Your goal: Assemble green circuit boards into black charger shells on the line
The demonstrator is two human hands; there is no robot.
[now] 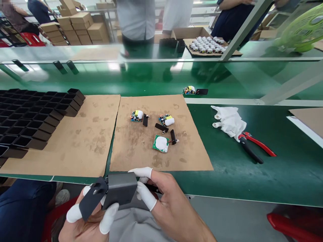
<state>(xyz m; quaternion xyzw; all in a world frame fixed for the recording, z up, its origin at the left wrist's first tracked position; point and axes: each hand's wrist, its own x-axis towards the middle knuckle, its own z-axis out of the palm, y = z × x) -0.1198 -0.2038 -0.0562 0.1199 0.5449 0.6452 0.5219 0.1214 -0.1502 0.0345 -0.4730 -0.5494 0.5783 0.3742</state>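
A green worktop (pixel 252 185) fronts a glossy green conveyor surface (pixel 151 77), with stacked cartons (pixel 97 32) and people beyond. Open-topped black casings (pixel 37 117) stand in packed rows on the left cardboard sheet (pixel 83 144); across the conveyor, a shallow tray (pixel 237 53) bears rounded white pieces (pixel 207 43). The stained right cardboard sheet (pixel 141 151) carries three circuit boards (pixel 137 115) wired to flat black plates. Above the worktop's near edge, a smooth, matte, box-shaped black housing (pixel 122 188) is gripped between the white-capped fingers of the left hand (pixel 87 223) and the right hand (pixel 165 193). Right: crumpled white glove (pixel 229 119), red-and-black-handled pliers (pixel 252 148).
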